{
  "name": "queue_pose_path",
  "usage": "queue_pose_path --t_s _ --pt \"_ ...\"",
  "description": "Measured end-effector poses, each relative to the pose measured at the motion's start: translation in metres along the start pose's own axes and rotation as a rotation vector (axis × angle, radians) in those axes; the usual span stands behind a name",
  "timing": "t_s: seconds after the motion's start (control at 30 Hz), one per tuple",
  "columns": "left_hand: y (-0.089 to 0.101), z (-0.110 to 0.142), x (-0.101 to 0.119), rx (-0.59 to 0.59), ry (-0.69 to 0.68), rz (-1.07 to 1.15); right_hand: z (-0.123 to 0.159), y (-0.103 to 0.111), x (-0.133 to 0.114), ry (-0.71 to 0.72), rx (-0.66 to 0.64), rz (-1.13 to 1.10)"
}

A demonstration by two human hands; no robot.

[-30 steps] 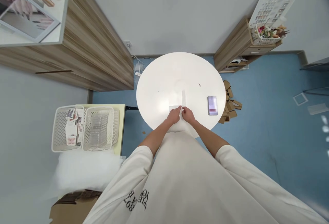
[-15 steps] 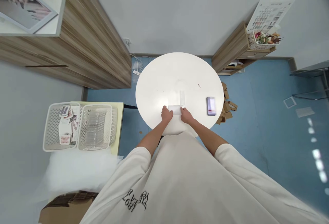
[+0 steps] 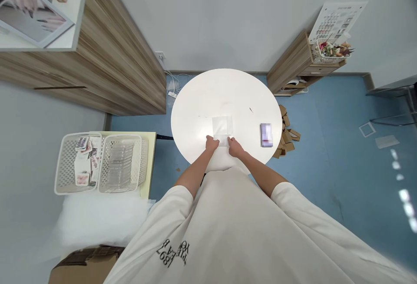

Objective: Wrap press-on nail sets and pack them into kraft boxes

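Note:
A thin whitish, see-through sheet, perhaps plastic wrap or a bag, lies on the white round table in front of my body. My left hand is closed at its near left corner, thumb pointing inward. At the near right corner my right hand pinches the same sheet. Its near strip is stretched between the two hands, and the far part lies flat on the tabletop. Whether anything is inside or under the sheet, I cannot tell.
A purple box with a blurred face lies at the table's right. To the left are white baskets of cards and clear plastic cases, with a fluffy white pile below. Small cardboard boxes lie on the floor.
The sheet's far part has spread out and now lies flat beyond my hands, where only a narrow strip showed at the right before. Both hands have stayed almost in place.

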State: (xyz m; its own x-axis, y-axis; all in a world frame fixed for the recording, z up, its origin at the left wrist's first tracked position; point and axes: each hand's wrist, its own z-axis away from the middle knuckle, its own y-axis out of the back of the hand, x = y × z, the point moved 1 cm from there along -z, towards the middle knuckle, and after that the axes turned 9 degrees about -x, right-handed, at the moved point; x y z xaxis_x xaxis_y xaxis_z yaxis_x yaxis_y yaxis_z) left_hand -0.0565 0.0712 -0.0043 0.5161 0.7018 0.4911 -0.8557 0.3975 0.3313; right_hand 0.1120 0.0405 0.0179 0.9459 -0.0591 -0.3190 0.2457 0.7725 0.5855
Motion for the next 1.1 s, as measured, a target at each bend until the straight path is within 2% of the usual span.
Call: queue_pose_path --t_s 0.13,0.27,0.5,0.83,0.97,1.1 --pt "-0.002 0.0 0.005 -0.07 -0.102 -0.064 -0.002 -0.002 0.006 0.035 0.022 -0.028" --pt "-0.014 -0.001 0.021 -0.12 -0.204 -0.116 -0.001 -0.001 0.013 0.064 0.005 -0.119" --pt "-0.043 -0.007 0.037 -0.122 -0.194 -0.186 -0.003 0.0 0.028 0.131 0.028 -0.312" --pt "-0.053 -0.005 0.039 -0.1 -0.167 -0.229 -0.009 -0.002 0.038 0.15 0.031 -0.444" --pt "-0.055 -0.008 0.036 -0.162 -0.174 -0.155 -0.008 0.001 0.039 0.157 0.033 -0.444" --pt "-0.055 -0.005 0.026 -0.236 -0.241 -0.042 -0.003 0.002 0.037 0.161 0.061 -0.47"
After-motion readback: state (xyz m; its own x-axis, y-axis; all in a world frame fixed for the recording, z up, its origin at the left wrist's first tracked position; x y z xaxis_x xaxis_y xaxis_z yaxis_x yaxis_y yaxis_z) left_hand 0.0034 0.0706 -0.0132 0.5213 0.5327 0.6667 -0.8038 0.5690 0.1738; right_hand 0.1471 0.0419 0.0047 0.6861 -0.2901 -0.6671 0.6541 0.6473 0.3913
